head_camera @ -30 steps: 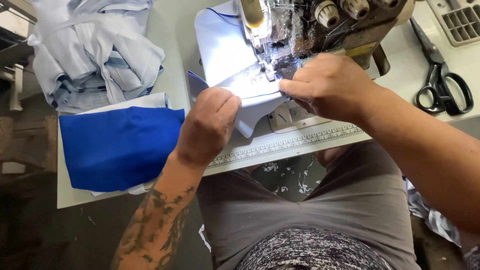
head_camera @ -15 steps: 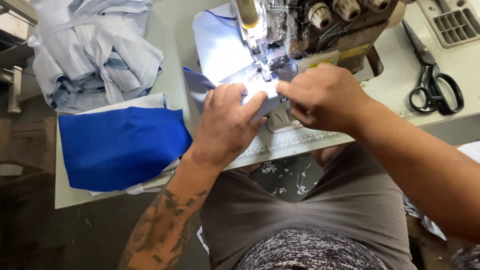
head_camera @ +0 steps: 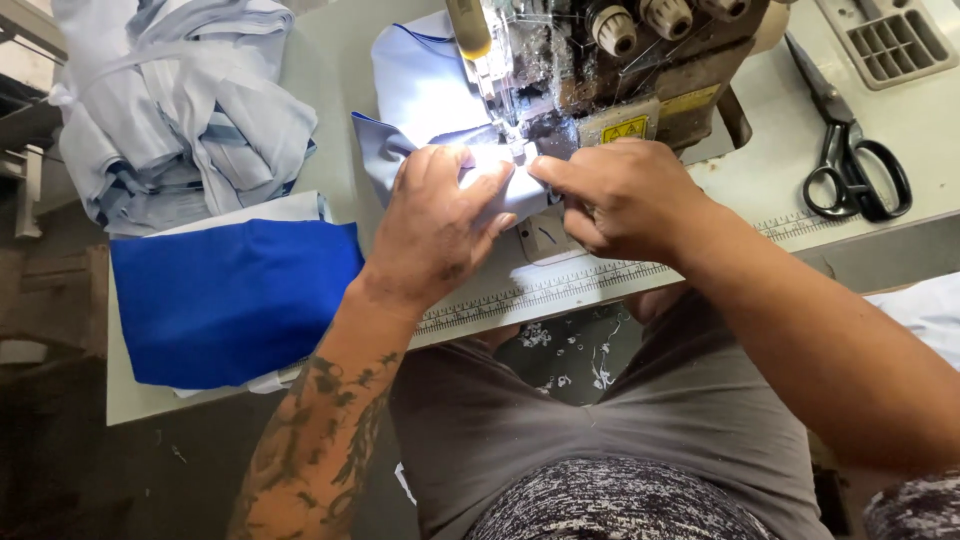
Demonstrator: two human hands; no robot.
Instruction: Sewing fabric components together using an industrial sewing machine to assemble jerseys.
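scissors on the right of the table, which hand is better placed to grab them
Right. The right hand is on the same side as the black-handled scissors, with bare table between; the left hand lies flat on the pale blue fabric, farther off.

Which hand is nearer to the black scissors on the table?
Right. The right hand is at the machine's foot, left of the scissors with bare table between them. The left hand lies flat on the pale blue fabric, farther left.
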